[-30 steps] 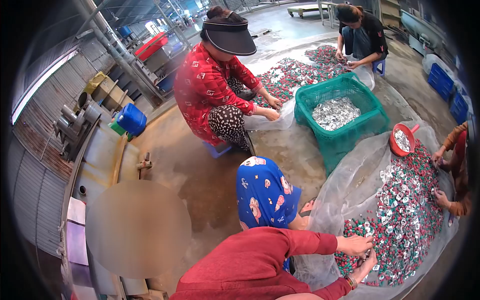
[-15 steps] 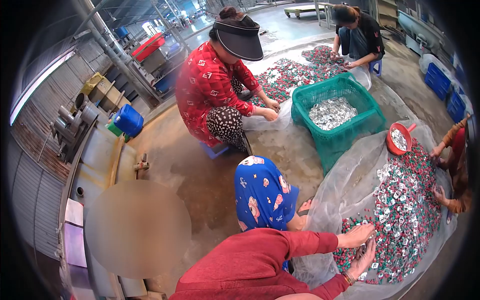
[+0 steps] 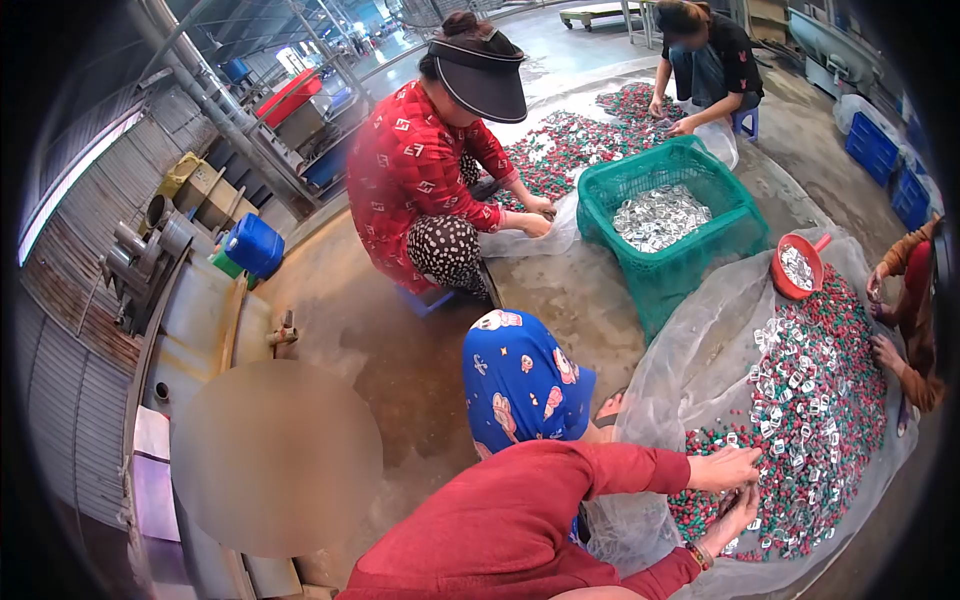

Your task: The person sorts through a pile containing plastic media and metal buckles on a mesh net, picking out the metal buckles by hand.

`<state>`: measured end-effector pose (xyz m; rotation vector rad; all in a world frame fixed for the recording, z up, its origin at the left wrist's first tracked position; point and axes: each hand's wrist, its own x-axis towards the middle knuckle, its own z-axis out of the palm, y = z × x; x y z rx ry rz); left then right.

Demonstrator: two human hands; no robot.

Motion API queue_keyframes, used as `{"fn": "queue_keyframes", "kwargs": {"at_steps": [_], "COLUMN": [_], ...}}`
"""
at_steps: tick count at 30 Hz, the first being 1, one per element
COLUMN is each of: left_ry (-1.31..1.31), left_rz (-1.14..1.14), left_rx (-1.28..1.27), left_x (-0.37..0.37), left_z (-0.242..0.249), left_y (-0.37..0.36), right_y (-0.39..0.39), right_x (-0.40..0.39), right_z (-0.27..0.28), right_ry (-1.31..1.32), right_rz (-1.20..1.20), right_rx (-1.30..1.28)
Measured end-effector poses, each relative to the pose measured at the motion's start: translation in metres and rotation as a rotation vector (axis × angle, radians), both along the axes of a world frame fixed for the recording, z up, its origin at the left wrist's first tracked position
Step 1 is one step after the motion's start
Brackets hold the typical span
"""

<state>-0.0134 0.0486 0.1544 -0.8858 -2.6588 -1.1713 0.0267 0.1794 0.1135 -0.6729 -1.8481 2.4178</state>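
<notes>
My left hand point(image 3: 726, 468) and my right hand point(image 3: 735, 518), in dark red sleeves, are close together low over the near-left part of a pile. The fingers of both are bent and drawn together; what they hold, if anything, is too small to make out. A bracelet is on my right wrist. The pile mixes small red and green pieces point(image 3: 840, 400) with flat silvery tab-like pieces point(image 3: 800, 372). It lies on a sheer whitish net sheet point(image 3: 690, 375). Blue cartoon-print fabric point(image 3: 525, 385) covers my bent knee beside my left arm.
A red scoop point(image 3: 797, 268) with silvery pieces rests at the pile's far end. A green basket point(image 3: 655, 265) of silvery pieces stands beyond the net. One person point(image 3: 430, 180) crouches ahead, another point(image 3: 705, 70) farther off; a third person's hands point(image 3: 885, 350) are across the pile.
My hands have shifted slightly to the right over the pile and stay close together. The view has moved a little. The third person's upper hand has shifted slightly.
</notes>
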Motion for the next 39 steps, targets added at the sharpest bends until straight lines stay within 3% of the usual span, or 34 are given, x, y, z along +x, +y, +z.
{"fn": "queue_keyframes", "kwargs": {"at_steps": [3,6,10,15,18,21,22,25,27,28,29,30,31,32,34,35,39], "left_ry": [0.053,-0.031,-0.022,0.090,-0.017,0.166,0.005,-0.093,-0.022,0.140,0.154,0.218,0.111,0.167,-0.065,-0.108,-0.077], "left_rz": [-0.104,-0.212,-0.242,-0.068,-0.094,0.077,0.030,0.113,0.011,-0.068,-0.070,-0.146,-0.205,-0.245,-0.125,-0.062,-0.032], "left_rx": [-0.002,-0.041,-0.092,-0.097,-0.086,0.048,0.028,0.085,-0.124,-0.181,-0.494,-0.258,-0.236,-0.207,-0.168,-0.183,-0.132], "left_x": [-0.015,-0.028,-0.032,0.006,0.030,0.033,0.028,0.009,-0.010,-0.018,-0.027,-0.024,-0.027,-0.022,-0.012,-0.005,0.015], "left_z": [-0.012,-0.008,0.003,-0.008,-0.024,-0.032,-0.012,0.015,-0.005,-0.001,-0.010,0.007,-0.021,0.004,-0.017,-0.027,-0.050], "left_y": [0.005,0.001,-0.004,0.006,0.009,0.005,-0.003,-0.011,-0.011,-0.018,-0.016,-0.032,-0.023,-0.034,-0.024,-0.021,-0.003], "right_y": [0.007,0.004,-0.006,0.006,0.005,0.003,0.000,-0.009,-0.004,-0.007,-0.008,-0.018,-0.014,-0.017,-0.021,-0.017,-0.005], "right_x": [-0.001,0.005,0.003,-0.001,0.004,0.001,-0.002,-0.015,-0.015,-0.018,-0.019,-0.017,-0.014,-0.009,0.000,0.002,0.015], "right_z": [-0.006,0.023,0.036,-0.010,-0.007,-0.006,-0.004,-0.002,-0.011,-0.003,-0.001,0.023,0.016,0.017,0.018,-0.001,-0.030], "right_ry": [0.016,0.004,0.017,0.002,-0.010,0.004,0.037,0.072,0.035,0.085,0.021,-0.109,-0.161,-0.140,-0.209,-0.226,-0.248], "right_rz": [-0.050,0.087,0.089,0.016,-0.028,0.001,0.008,0.046,0.061,0.142,0.181,0.187,0.217,0.200,0.142,0.143,-0.032], "right_rx": [0.158,0.144,0.144,0.119,0.200,0.275,0.285,0.290,0.301,0.471,0.339,0.268,0.323,0.380,0.276,0.077,0.016]}}
